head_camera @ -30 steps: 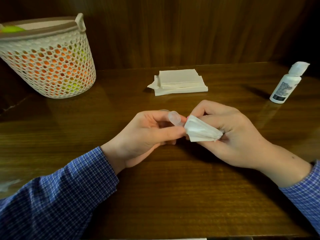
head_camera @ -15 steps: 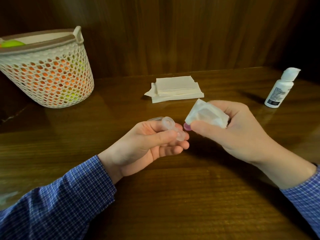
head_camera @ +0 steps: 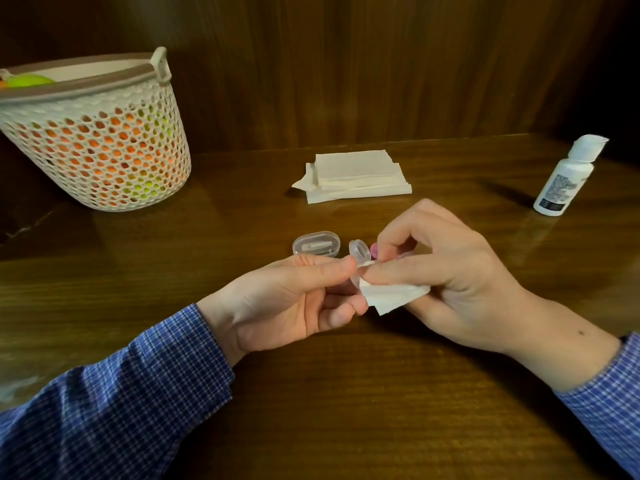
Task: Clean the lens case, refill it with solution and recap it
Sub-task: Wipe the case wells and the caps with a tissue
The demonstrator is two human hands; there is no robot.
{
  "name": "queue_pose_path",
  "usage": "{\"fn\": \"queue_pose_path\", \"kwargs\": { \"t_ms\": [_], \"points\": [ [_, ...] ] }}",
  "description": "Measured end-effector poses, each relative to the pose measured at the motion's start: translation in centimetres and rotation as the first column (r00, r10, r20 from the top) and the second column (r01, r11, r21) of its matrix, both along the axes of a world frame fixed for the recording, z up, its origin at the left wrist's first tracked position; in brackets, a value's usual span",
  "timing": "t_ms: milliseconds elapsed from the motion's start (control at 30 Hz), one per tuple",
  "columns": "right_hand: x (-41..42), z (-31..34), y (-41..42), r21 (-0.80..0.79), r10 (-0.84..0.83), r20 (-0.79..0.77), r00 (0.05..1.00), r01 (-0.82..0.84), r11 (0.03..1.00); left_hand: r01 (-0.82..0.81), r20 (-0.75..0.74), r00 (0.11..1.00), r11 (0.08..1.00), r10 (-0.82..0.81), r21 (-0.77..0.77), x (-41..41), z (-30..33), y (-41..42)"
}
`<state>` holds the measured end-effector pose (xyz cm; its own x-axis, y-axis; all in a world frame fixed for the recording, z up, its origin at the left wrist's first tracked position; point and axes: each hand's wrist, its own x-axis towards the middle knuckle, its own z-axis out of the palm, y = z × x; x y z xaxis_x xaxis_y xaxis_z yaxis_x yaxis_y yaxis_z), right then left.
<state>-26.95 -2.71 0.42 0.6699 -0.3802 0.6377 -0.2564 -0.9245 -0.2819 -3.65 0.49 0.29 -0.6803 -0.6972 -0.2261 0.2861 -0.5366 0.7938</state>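
My left hand (head_camera: 291, 299) pinches a small clear lens case (head_camera: 359, 252) between thumb and fingers, above the middle of the wooden table (head_camera: 346, 393). My right hand (head_camera: 446, 271) grips a folded white tissue (head_camera: 391, 296) and presses it against the case's lower part. A pink cap (head_camera: 374, 251) shows just behind the case, partly hidden by my right fingers. A clear oval container (head_camera: 316, 244) with a small tool inside lies on the table behind my left hand. The white solution bottle (head_camera: 564, 178) stands at the far right, its flip cap closed.
A stack of white tissues (head_camera: 356, 176) lies at the back centre. A white perforated basket (head_camera: 93, 133) with orange and green contents stands at the back left. A dark wooden wall rises behind the table.
My right hand has brought the tissue down from above the case and now presses it against the case's lower part. The left hand has kept its hold on the case.
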Motion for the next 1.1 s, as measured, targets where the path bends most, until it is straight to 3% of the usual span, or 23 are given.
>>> {"fn": "queue_pose_path", "kwargs": {
  "t_ms": [100, 300, 533, 633, 800, 967, 1100],
  "points": [
    [0.2, 0.0, 0.2, 0.064, 0.01, -0.077, 0.997, -0.005, 0.998, -0.035, 0.071, 0.997, 0.999, 0.037, -0.031, 0.1, 0.0, 0.1],
    [0.3, 0.2, 0.6, 0.276, 0.023, -0.033, 0.999, -0.013, 0.961, -0.138, 0.179, 0.965, 0.952, 0.191, -0.272, 0.1, 0.1, 0.3],
    [0.6, 0.9, 0.8, 0.668, -0.042, -0.035, 0.999, 0.054, 0.742, -0.245, 0.239, 0.877, 0.816, 0.417, -0.524, -0.4, 0.0, 0.6],
    [0.8, 0.9, 0.7, 0.83, -0.063, 0.029, 0.998, 0.011, 0.558, -0.267, 0.246, 0.836, 0.756, 0.49, -0.598, -0.8, -0.2, 0.6],
    [1.3, 0.9, 0.5, 0.983, -0.144, 0.167, 0.975, -0.154, 0.099, -0.195, 0.265, 0.725, 0.559, 0.635, -0.806, -1.2, -0.7, 1.1],
    [1.7, 1.2, 0.2, 0.925, -0.296, 0.247, 0.923, -0.315, -0.211, -0.037, 0.205, 0.604, 0.285, 0.77, -0.958, -1.4, -0.8, 1.1],
    [1.7, 1.1, 0.1, 0.768, -0.405, 0.324, 0.855, -0.487, -0.416, 0.084, 0.123, 0.573, 0.091, 0.81, -0.992, -1.4, -0.4, 0.9]
  ]
}}
